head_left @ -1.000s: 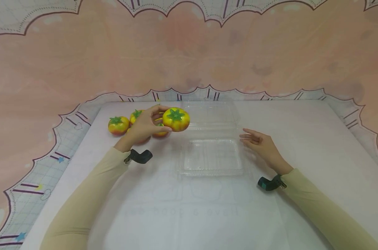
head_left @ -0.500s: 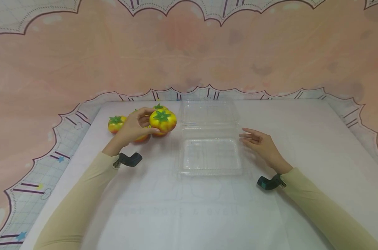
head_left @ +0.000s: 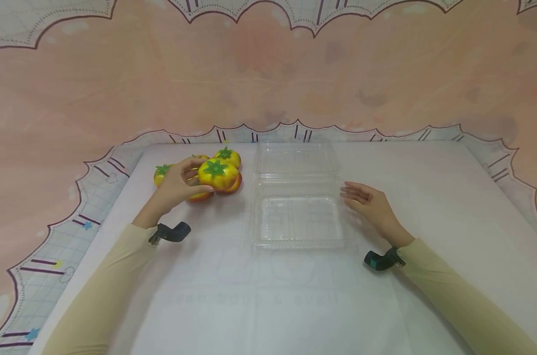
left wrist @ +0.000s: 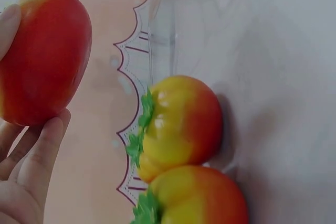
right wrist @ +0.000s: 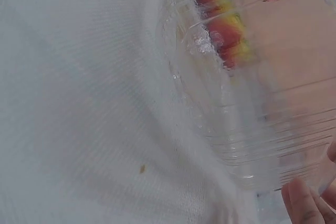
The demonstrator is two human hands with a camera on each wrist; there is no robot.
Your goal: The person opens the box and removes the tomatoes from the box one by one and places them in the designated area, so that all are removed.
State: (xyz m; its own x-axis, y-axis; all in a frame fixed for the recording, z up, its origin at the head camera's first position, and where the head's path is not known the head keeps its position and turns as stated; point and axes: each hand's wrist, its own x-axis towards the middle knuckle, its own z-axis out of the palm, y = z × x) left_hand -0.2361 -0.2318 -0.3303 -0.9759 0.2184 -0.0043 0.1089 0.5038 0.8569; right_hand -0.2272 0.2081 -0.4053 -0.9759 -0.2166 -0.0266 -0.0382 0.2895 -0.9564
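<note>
My left hand (head_left: 172, 186) grips a yellow tomato (head_left: 215, 172) with a green star-shaped top, thumb on one side and fingers on the other. In the left wrist view this tomato's red underside (left wrist: 50, 56) faces the camera, held off the table. Below and behind it, several like tomatoes (head_left: 229, 157) sit on the table, partly hidden by the hand. A clear plastic clamshell box (head_left: 298, 188) lies unfolded to their right. Beside its right edge is my right hand (head_left: 375, 208), fingers loosely extended and holding nothing; whether the fingertips touch the box I cannot tell.
A white cloth (head_left: 268, 305) covers the table. At the back and left, a peach-coloured sheet (head_left: 268, 74) with a scalloped border edges the table. Each wrist wears a black camera mount (head_left: 174, 231).
My left hand has moved left with the tomato, from near the box to above the other tomatoes. My right hand and the box stay where they were.
</note>
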